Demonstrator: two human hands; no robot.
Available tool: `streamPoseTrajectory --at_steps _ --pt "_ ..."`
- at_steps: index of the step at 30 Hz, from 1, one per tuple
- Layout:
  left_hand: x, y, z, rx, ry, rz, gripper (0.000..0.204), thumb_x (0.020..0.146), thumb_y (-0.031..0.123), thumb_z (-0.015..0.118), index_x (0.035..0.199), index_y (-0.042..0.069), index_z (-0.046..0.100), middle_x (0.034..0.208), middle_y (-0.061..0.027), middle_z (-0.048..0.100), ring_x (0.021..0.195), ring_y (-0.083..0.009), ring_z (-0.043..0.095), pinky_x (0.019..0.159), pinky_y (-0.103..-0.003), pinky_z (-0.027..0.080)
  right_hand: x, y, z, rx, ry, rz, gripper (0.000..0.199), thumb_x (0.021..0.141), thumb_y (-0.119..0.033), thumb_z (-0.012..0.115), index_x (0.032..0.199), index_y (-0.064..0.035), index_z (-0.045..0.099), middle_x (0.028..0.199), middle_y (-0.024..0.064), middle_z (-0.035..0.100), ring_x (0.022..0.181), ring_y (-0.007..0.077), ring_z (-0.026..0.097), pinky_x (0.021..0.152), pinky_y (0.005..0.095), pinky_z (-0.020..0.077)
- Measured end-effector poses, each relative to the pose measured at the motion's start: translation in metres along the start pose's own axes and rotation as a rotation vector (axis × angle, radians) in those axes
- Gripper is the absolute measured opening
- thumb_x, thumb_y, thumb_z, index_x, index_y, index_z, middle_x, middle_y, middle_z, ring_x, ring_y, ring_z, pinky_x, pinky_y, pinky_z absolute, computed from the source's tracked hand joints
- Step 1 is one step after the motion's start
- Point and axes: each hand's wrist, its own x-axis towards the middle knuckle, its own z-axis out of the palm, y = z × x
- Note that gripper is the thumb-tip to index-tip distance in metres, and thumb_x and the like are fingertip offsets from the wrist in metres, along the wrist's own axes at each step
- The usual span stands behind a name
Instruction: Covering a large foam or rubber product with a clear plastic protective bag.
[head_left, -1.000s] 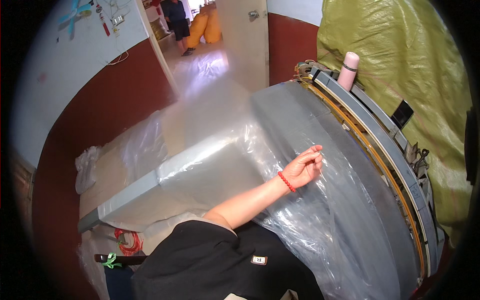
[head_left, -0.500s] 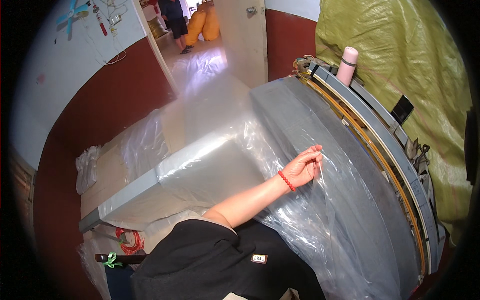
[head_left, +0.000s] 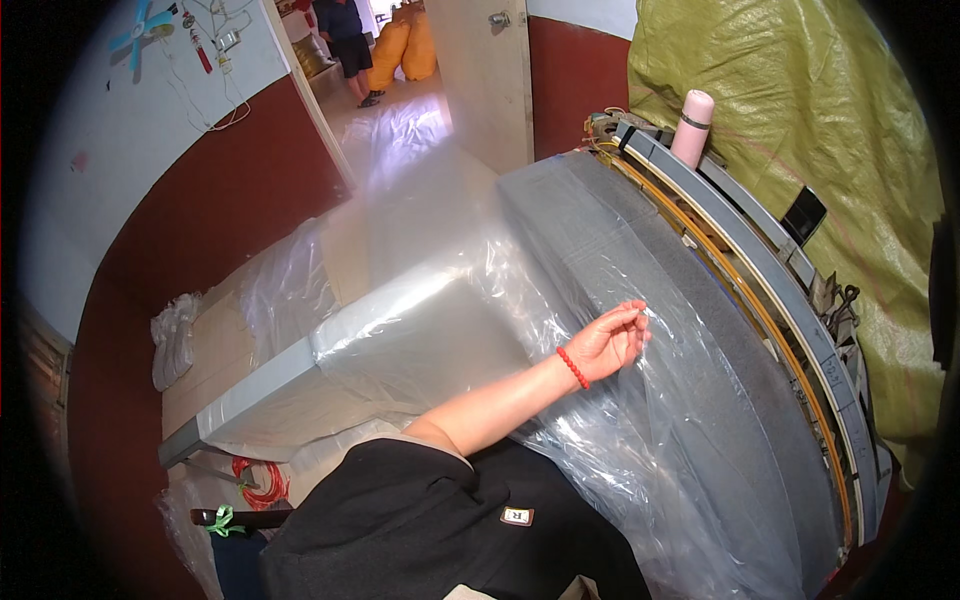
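My left hand [head_left: 608, 342], with a red bead bracelet [head_left: 573, 368] at its wrist, reaches across to the right over the grey work surface [head_left: 720, 340]. Its fingers are curled, thumb and fingertips drawn together on clear plastic film [head_left: 660, 450]. Creased and shiny, the film spreads below the hand and over the surface towards my body. More film, in a smooth translucent sheet [head_left: 410, 225], runs from the doorway across the left table. My right hand is out of view.
Along the right side curves a grey metal rail [head_left: 740, 245] with a pink bottle [head_left: 691, 130], a dark phone-like slab [head_left: 803, 215] and scissors [head_left: 845, 305]. A red wire coil [head_left: 262, 483] lies lower left. A person [head_left: 347, 45] stands beyond the door [head_left: 487, 80], by orange sacks [head_left: 405, 48].
My left hand has shifted slightly down and to the right, its fingers turned a little. The film beneath it has shifted, baring more grey surface at the right.
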Motion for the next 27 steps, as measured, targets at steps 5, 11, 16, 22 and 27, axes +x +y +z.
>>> streamPoseTrajectory --at_steps 5,11,16,22,27 --pt "0.003 -0.004 0.000 -0.004 0.002 -0.023 0.017 0.085 0.012 0.051 0.102 0.009 0.051 0.085 -0.0048 0.056 0.079 -0.0172 0.057 0.067 -0.028 0.049 -0.003 -0.010 0.004 -0.076 0.057 -0.032 0.025 0.072 -0.016 0.049 0.088 -0.0058 0.065 0.082 0.0090 0.065 0.075 0.0225 0.063 0.065 0.0391 0.0503" --pt "-0.008 -0.010 0.012 0.127 0.056 -0.010 0.022 0.083 0.009 0.054 0.105 0.009 0.047 0.086 -0.0052 0.055 0.078 -0.0166 0.057 0.067 -0.026 0.048 0.001 0.003 0.014 -0.154 0.117 -0.077 0.023 0.073 -0.018 0.049 0.083 -0.0048 0.065 0.079 0.0124 0.064 0.070 0.0247 0.063 0.058 0.0401 0.0498" --pt "0.005 -0.018 0.004 0.349 0.134 -0.022 0.026 0.080 0.002 0.055 0.104 0.008 0.046 0.086 -0.0039 0.053 0.074 -0.0138 0.055 0.067 -0.025 0.048 0.017 0.037 0.025 -0.399 0.214 -0.019 0.023 0.074 -0.019 0.049 0.079 -0.0040 0.065 0.076 0.0154 0.064 0.065 0.0265 0.063 0.052 0.0408 0.0494" --pt "0.026 0.008 0.015 0.637 0.228 0.204 0.033 0.077 -0.002 0.055 0.107 0.007 0.043 0.085 -0.0046 0.053 0.063 -0.0086 0.052 0.050 -0.017 0.042 0.019 0.019 0.040 -0.223 -0.126 0.003 0.032 0.085 -0.035 0.045 0.102 -0.0091 0.053 0.098 0.0174 0.059 0.090 0.0369 0.057 0.070 0.0485 0.0464" --pt "0.044 0.005 0.058 0.657 0.029 0.320 0.041 0.077 -0.004 0.056 0.114 0.007 0.041 0.085 -0.0039 0.052 0.055 -0.0047 0.042 0.047 -0.014 0.035 -0.003 0.000 -0.002 -0.200 -0.081 0.069 0.030 0.085 -0.033 0.045 0.098 -0.0074 0.054 0.096 0.0177 0.060 0.089 0.0349 0.058 0.070 0.0470 0.0463"
